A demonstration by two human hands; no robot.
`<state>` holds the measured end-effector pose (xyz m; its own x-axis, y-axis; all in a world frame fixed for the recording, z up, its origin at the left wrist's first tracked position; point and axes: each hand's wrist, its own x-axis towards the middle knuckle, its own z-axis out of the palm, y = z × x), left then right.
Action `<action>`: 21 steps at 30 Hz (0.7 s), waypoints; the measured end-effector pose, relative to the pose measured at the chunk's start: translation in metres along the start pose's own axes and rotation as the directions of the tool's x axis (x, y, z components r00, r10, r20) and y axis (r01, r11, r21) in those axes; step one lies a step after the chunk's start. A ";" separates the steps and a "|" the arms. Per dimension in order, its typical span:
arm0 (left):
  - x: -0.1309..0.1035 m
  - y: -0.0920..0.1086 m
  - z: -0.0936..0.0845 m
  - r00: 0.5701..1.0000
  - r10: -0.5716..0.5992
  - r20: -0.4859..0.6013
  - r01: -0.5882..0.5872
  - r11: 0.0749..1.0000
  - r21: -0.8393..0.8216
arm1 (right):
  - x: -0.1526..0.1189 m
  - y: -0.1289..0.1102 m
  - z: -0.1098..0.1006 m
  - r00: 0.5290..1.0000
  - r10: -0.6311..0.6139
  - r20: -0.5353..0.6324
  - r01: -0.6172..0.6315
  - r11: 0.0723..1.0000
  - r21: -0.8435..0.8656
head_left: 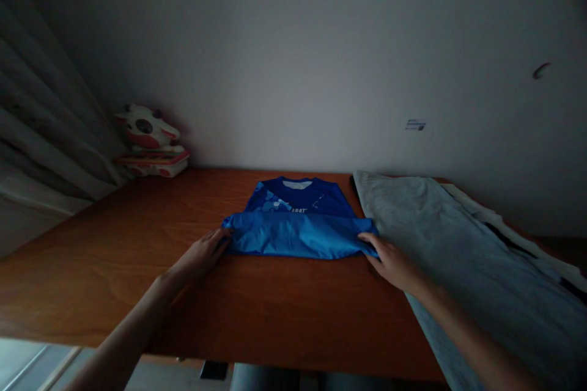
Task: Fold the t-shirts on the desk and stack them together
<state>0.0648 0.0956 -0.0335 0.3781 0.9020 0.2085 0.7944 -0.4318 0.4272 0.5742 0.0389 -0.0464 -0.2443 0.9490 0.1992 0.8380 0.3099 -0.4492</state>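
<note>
A blue shirt (298, 234) lies on the wooden table (275, 311), its collar toward the wall and its lower part folded up over the printed front. At the left end of the fold, my left hand (207, 250) grips the edge, fingertips pressed on the cloth. My right hand (385, 256) pinches the right end of the same fold, thumb below and fingers above. Some lettering shows just above the folded band, partly covered by it.
Grey cloth (431, 226) is spread over the right side of the table, with white and black fabric beneath it. A cow-shaped toy (149, 140) stands at the back left beside a pale curtain (41, 116). Behind the table rises a wall (293, 61).
</note>
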 end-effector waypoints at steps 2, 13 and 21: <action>-0.004 0.003 -0.002 1.000 0.017 0.005 -0.017 0.999 0.038 | -0.001 -0.001 0.000 1.000 -0.021 0.008 0.021 0.999 -0.038; -0.088 0.017 -0.033 0.993 -0.011 0.117 0.006 0.999 0.039 | -0.073 -0.032 -0.033 0.958 0.118 0.263 -0.128 0.991 0.024; -0.085 0.027 -0.072 0.984 -0.078 0.158 0.099 0.986 -0.131 | -0.085 -0.014 -0.073 0.861 0.253 0.440 -0.364 0.912 0.190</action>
<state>0.0195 0.0069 0.0232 0.3854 0.9222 0.0330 0.7590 -0.3371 0.5571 0.6191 -0.0502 0.0063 -0.2135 0.9211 -0.3255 0.7604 -0.0525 -0.6473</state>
